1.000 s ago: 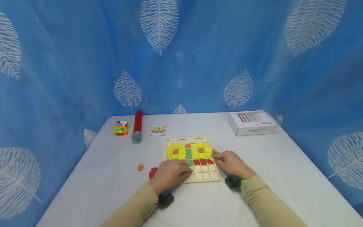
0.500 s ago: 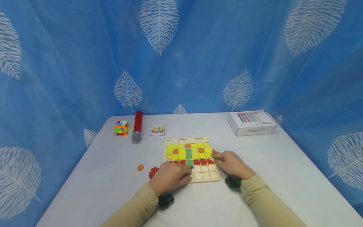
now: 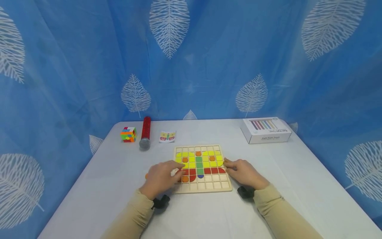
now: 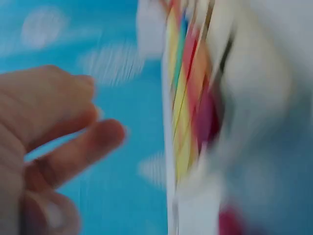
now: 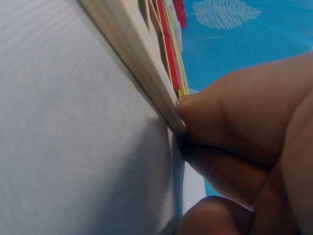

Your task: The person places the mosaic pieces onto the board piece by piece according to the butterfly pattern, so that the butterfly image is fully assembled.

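Observation:
A wooden grid board point(image 3: 213, 186) lies on the white table, filled partly with flat coloured pieces. Yellow pieces point(image 3: 192, 165) form two wing shapes around a green column point(image 3: 199, 165). Below the column sits a blue half-round piece point(image 3: 200, 176), with red pieces point(image 3: 215, 170) to either side and an orange disc point(image 3: 185, 179) lower left. My left hand point(image 3: 161, 176) hovers over the board's left edge, its fingers loosely bent and holding nothing. At the right edge, my right hand point(image 3: 243, 172) pinches the board's rim; in the right wrist view its fingertips point(image 5: 193, 110) meet the wood.
Behind the board lies a small picture card point(image 3: 167, 137) with a similar coloured pattern. A red microphone point(image 3: 145, 132) and a puzzle cube point(image 3: 128, 134) stand back left, a white box point(image 3: 265, 130) back right. Another orange disc point(image 3: 146, 176) peeks out beside the left hand.
My left hand has drawn back leftward from the board's middle, uncovering the blue piece and the lower-left red and orange pieces. It now covers the loose red pieces. My right hand stays put.

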Demonstrator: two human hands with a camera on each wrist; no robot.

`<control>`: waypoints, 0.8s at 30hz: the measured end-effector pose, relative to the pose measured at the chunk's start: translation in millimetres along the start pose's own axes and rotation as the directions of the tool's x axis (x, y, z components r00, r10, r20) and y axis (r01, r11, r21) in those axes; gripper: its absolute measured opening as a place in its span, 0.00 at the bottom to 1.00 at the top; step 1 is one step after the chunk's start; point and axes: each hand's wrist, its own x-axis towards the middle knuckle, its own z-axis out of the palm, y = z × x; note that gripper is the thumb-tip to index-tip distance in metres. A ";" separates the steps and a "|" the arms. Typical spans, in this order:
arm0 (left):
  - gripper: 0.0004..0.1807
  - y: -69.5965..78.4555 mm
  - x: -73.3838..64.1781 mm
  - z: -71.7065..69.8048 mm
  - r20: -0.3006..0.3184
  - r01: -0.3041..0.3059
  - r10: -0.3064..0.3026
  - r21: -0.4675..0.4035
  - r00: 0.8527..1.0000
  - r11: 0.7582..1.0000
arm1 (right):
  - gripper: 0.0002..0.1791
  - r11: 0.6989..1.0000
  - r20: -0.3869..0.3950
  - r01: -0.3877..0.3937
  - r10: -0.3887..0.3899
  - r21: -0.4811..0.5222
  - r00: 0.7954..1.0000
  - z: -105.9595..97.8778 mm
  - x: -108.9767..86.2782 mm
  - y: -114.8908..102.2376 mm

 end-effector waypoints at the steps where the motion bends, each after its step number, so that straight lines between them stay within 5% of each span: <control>1: 0.17 -9.0 -1.5 -5.9 0.005 0.078 -0.078 0.001 0.997 0.997 | 0.23 1.000 0.001 0.002 -0.002 -0.001 1.000 -0.1 -0.1 -0.3; 6: 0.20 -55.4 -11.2 -34.1 0.067 0.367 -0.365 -0.016 0.929 0.930 | 0.22 1.000 0.000 0.014 -0.014 0.001 1.000 0.1 0.1 -0.7; 11: 0.16 -82.0 -19.3 -51.0 0.158 0.473 -0.462 -0.034 0.872 0.880 | 0.22 1.000 0.000 0.013 -0.013 -0.002 1.000 -1.1 0.2 -1.0; 15: 0.14 -84.1 -19.0 -50.6 0.254 0.512 -0.488 -0.035 0.835 0.858 | 0.22 1.000 0.003 0.009 -0.009 -0.001 1.000 -2.2 0.1 -0.8; 19: 0.17 -74.6 -17.4 -39.6 0.299 0.487 -0.455 -0.035 0.838 0.873 | 0.22 1.000 0.002 0.013 -0.013 0.005 1.000 -1.5 0.4 0.1; 24: 0.21 -59.6 -13.1 -21.5 0.313 0.431 -0.404 -0.021 0.860 0.902 | 0.22 1.000 -0.007 0.023 -0.023 0.000 1.000 0.4 0.8 2.5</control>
